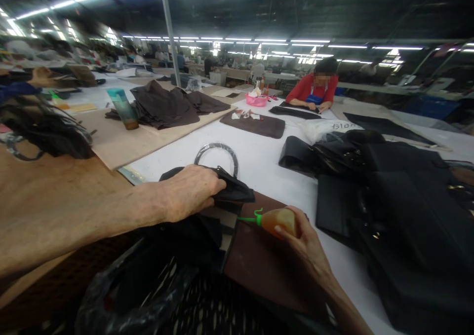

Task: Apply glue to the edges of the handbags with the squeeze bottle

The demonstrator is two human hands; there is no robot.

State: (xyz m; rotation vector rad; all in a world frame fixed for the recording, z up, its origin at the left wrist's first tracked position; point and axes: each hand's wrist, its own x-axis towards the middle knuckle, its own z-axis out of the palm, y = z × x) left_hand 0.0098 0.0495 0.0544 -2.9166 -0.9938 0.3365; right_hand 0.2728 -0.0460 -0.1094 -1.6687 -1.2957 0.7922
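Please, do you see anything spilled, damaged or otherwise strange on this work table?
Nothing clearly stands out. The right hand holds the squeeze bottle on its side, yet no spill shows around it. Farther off, small white scraps lie scattered on a brown panel, slightly untidy.

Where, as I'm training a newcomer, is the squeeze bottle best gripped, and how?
Best grip the squeeze bottle around its wide, rounded end, probably from the right, as the right hand does: it is nearly level, with its thin green nozzle pointing left.
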